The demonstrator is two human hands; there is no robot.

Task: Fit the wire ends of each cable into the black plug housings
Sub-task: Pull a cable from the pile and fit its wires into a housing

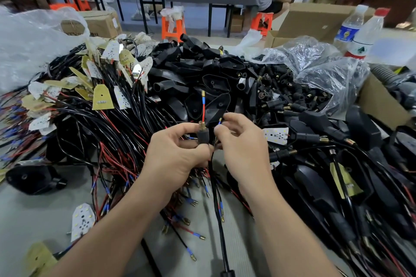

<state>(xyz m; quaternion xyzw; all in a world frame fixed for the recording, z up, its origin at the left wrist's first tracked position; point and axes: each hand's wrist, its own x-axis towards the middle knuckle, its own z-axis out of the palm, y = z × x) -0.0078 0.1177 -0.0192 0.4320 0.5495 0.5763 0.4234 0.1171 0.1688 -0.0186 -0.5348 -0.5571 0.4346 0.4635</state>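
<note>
Progress: early, by my read. The big tangle of unfitted cables (101, 128) on your left, LED boards attached, far outweighs the few cables on your right that look already plugged (311, 140). Plenty of loose plug housings (292, 94) are left, spilling from the plastic bag (326, 74). A heap of black lamp shells (202, 69) sits behind your hands.

Current piece is half done. The plug housing (203, 136) is in your left hand (177, 153), above the table (33, 213), brass threaded end up. The red wire (203, 110) is already through it and stands out the top with its blue sleeve and brass terminal. The second wire end (220, 121) is not in yet.

Hands:
- Left: thumb and forefinger curled round the housing body, holding it upright, palm away from you.
- Right hand (238, 141): fingertips pinch the second wire end just beside the housing, tip pointing up, close to the brass mouth but apart from it.
- The black cable (215, 186) hangs down between your wrists to the table.

Next, as I judge it: feed that second end through, then seat both.
</note>
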